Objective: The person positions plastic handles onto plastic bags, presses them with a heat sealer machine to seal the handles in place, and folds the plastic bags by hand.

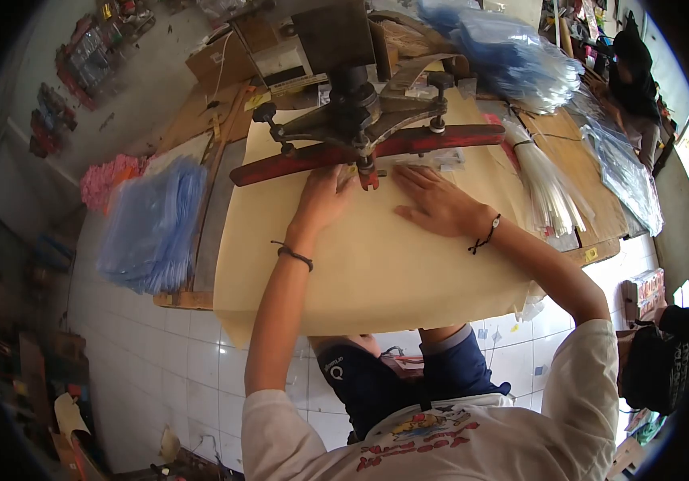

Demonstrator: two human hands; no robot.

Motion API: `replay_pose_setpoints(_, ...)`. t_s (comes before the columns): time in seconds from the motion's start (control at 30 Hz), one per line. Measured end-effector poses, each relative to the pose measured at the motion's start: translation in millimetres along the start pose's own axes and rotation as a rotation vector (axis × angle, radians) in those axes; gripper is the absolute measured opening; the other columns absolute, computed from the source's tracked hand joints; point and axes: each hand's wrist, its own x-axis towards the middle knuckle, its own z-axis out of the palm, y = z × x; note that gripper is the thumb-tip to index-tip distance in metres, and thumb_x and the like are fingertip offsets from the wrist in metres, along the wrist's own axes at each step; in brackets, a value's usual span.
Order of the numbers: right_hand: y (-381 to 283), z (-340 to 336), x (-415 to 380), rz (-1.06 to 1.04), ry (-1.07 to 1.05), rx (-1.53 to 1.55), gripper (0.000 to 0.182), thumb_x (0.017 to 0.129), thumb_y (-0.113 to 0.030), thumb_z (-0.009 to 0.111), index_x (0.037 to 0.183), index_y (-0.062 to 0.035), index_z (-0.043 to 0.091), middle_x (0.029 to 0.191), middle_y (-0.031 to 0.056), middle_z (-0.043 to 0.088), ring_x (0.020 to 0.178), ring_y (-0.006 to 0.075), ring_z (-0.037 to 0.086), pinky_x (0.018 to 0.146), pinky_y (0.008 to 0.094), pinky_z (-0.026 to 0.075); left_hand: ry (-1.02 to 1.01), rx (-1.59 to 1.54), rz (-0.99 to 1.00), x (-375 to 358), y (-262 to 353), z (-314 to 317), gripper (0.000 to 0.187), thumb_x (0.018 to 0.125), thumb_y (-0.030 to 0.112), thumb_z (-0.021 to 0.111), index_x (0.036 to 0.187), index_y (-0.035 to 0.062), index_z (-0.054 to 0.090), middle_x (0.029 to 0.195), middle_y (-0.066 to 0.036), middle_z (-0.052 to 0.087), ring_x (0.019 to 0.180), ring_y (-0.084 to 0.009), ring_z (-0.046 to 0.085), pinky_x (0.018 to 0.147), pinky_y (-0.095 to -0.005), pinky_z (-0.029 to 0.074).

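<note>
A large sheet of tan paper (344,280) covers the table before me. Above it stands a metal machine (348,108) with a long red bar (440,138) and a forked red tip. My left hand (327,199) is left of that tip, thumb and fingers drawn together; the bar partly hides the fingertips, and I cannot make out what they grip. My right hand (436,200) lies palm down on the paper, right of the tip, with fingers stretched forward and thumb apart. Just beyond it, clear plastic (444,158) lies under the bar.
A stack of bluish plastic bags (154,224) lies at the left table edge, with pink material (108,183) behind. A bundle of white strips (545,180) lies at right. More clear bags (513,56) are heaped at the back. Another person (633,80) is at far right.
</note>
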Motion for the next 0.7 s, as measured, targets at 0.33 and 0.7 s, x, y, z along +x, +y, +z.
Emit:
replay_pose_setpoints(0.33, -3.3, 16.0, 18.0, 0.212, 0.025, -0.078, 0.077, 0.104, -0.053, 0.043, 0.143, 0.0132, 0.045, 0.148, 0.0328, 0.047, 0.144, 0.0425, 0.038, 0.124, 0.0484, 0.024, -0.131, -0.001, -0.063, 0.9, 14.3, -14.8, 0.05, 0.096, 0.024, 0.059, 0.138, -0.0016, 0.052, 0.134, -0.025, 0.058, 0.129, -0.0427, 0.051, 0.111, -0.0456, 0.042)
replay_pose_setpoints(0.7, 2.3, 10.2, 1.5, 0.206, -0.027, -0.026, 0.08, 0.104, -0.052, 0.046, 0.145, 0.016, 0.039, 0.15, 0.0358, 0.042, 0.146, 0.0465, 0.035, 0.122, 0.0485, 0.028, -0.111, 0.277, 0.126, 0.6, -9.6, 0.7, 0.05, 0.096, 0.027, 0.056, 0.139, 0.0021, 0.053, 0.137, -0.015, 0.058, 0.13, -0.0303, 0.051, 0.114, -0.0467, 0.035)
